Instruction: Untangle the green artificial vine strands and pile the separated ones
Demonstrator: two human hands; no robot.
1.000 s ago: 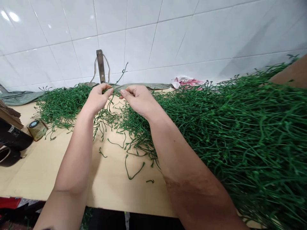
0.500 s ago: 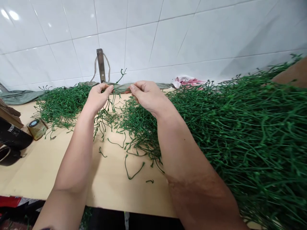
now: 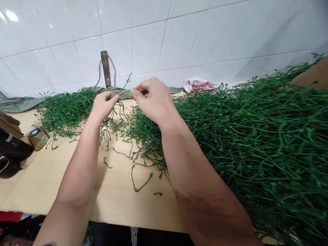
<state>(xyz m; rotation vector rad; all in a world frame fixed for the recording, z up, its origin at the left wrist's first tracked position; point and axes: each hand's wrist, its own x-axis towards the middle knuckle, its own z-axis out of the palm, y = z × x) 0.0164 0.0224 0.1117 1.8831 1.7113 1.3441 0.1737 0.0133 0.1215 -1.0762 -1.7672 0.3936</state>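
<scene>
My left hand [image 3: 104,104] is closed in a pinch on a thin green stem [image 3: 125,83] that looks like an artificial flower stem. Its tip rises toward the wall, and more strands hang below the fingers. Close by on the right, my right hand [image 3: 153,99] has its thumb and fingertips drawn together near that stem; whatever sits between them is too small to make out. Below the hands, several loose green strands [image 3: 142,186] lie on the tan tabletop [image 3: 118,198]. A smaller heap of green stems [image 3: 66,111] lies beyond my left forearm.
A very large pile of green stems [image 3: 269,136] covers the right side. At the left stand a roll of tape [image 3: 37,138], a black bottle [image 3: 15,145] and a dark mug [image 3: 9,167]. Along the tiled wall lie a green cloth [image 3: 20,104] and a pink-white cloth [image 3: 200,85].
My right hand has moved left, closer to my left hand and the stem. The stem's tip points up more steeply. My left hand keeps its pinch.
</scene>
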